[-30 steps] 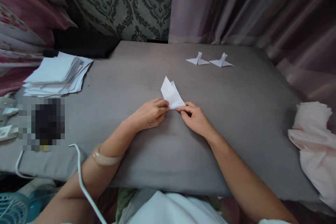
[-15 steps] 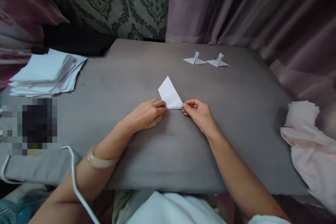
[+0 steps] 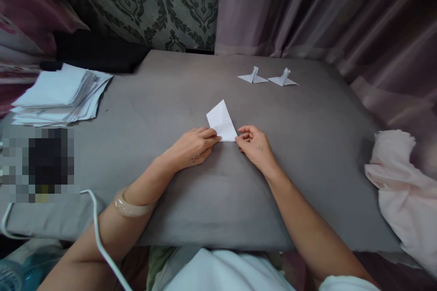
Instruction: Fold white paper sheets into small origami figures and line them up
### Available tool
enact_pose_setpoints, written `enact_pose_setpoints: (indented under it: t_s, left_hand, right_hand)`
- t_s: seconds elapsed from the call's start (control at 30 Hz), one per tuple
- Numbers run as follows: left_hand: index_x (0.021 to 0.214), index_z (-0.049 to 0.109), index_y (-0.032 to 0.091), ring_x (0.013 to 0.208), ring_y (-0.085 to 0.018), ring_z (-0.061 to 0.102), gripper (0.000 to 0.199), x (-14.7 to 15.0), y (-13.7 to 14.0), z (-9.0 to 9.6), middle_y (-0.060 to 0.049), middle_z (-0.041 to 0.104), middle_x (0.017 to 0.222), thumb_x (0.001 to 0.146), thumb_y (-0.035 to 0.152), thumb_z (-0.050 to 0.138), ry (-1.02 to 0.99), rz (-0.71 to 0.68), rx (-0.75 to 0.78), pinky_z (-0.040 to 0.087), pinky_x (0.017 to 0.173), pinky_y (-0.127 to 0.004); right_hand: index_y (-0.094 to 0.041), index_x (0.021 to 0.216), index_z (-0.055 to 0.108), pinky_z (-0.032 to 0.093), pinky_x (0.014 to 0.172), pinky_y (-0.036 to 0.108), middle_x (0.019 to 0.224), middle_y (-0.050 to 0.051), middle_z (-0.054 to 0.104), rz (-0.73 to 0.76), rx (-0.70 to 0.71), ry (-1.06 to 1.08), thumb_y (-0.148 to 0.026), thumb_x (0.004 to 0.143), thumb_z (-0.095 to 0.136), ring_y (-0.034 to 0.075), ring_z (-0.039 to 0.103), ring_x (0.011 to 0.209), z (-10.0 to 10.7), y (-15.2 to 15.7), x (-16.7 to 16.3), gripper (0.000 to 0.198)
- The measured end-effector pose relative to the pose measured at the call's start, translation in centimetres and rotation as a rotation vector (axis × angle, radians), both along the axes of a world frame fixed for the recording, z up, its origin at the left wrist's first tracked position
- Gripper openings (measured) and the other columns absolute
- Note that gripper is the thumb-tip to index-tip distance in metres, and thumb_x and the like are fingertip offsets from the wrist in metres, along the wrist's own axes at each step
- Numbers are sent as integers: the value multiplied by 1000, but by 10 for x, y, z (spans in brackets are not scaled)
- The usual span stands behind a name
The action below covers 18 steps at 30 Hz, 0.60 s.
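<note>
A small folded sheet of white paper (image 3: 223, 120) lies on the grey-covered table in front of me, one corner pointing away. My left hand (image 3: 196, 148) covers its lower left corner, the fingers closed and pressing on the edge. At the lower right corner my right hand (image 3: 254, 148) pinches the paper between thumb and fingertip, with the other fingers curled above. Farther back stand two folded paper figures, a left one (image 3: 253, 76) and a right one (image 3: 283, 78), each with flat wings and an upright middle.
A stack of white paper (image 3: 54, 88) sits at the far left, with a black cloth (image 3: 99, 50) behind it. A white cable (image 3: 97, 223) crosses by my left forearm. Pale pink fabric (image 3: 403, 182) lies at the right edge. Curtains (image 3: 290, 9) hang behind the table.
The paper's top corner has shifted slightly to the right. My right hand's pinch has moved a little left, and its index finger has lifted off the paper. My left hand has barely moved.
</note>
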State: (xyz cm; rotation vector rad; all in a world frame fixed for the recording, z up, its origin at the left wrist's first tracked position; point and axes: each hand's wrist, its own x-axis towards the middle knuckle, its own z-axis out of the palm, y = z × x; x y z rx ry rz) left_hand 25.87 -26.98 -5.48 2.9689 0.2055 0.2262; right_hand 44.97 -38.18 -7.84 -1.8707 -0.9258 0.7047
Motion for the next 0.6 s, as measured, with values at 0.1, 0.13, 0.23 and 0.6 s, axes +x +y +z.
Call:
enact_pose_setpoints:
  t_s: [0.1, 0.13, 0.23, 0.6]
  left_hand:
    - [130, 56, 16, 94, -23, 53, 41, 0, 0, 0, -12, 60, 107, 93, 18, 38, 25, -10, 22, 45, 82, -34]
    - [131, 56, 18, 93, -23, 52, 42, 0, 0, 0, -12, 59, 106, 93, 18, 39, 37, -10, 29, 44, 81, -34]
    - [134, 54, 24, 89, -22, 49, 45, 1, -1, 1, -11, 56, 106, 92, 18, 41, 65, -7, 34, 42, 79, -35]
    - [140, 46, 27, 87, -23, 44, 51, 8, -8, -3, -11, 50, 105, 90, 19, 41, 114, 79, 81, 40, 80, -36]
  right_hand:
    - [-19, 96, 60, 50, 58, 27, 71, -3, 62, 8, 12, 22, -27, 70, 60, 12, 59, 58, 2, -1, 0, 28]
    - [-19, 97, 60, 50, 58, 27, 71, -3, 63, 10, 14, 36, -26, 70, 59, 12, 59, 58, 2, -2, 0, 28]
    - [-19, 98, 60, 49, 56, 26, 71, -3, 62, 5, -1, 58, -25, 69, 58, 11, 58, 57, 3, -3, 1, 29]
    - [-19, 95, 61, 47, 63, 28, 73, -1, 64, 75, -83, -162, -22, 72, 57, 13, 59, 61, 11, -4, 0, 24]
